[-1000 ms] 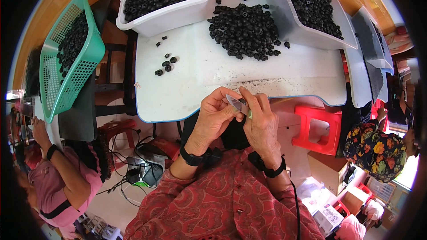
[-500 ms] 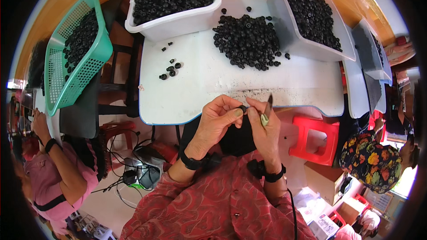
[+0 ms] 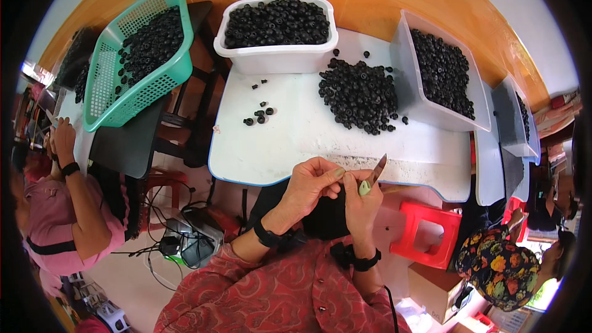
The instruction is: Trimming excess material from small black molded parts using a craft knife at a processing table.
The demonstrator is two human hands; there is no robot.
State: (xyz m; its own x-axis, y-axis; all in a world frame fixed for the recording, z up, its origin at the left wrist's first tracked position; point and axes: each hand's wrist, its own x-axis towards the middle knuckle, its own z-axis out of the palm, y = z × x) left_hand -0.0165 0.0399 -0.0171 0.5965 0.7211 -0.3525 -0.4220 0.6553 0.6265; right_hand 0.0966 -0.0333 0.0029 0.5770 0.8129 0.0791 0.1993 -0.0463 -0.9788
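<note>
Now the small green-handled knife (image 3: 372, 179) has tipped up in the right hand (image 3: 362, 200), whose grip pinches its handle, while the left hand (image 3: 311, 185) pinches something tiny beside it, above the white counter (image 3: 296, 142) edge.

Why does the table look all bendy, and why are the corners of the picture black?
In the head view the fisheye lens bows the white table's straight edges toward the rim and leaves a dark ring around the round picture. Light is even and soft, with no strong glare. The middle is sharp: the left hand, right hand and small blade are clear; people at the edges look stretched.
</note>
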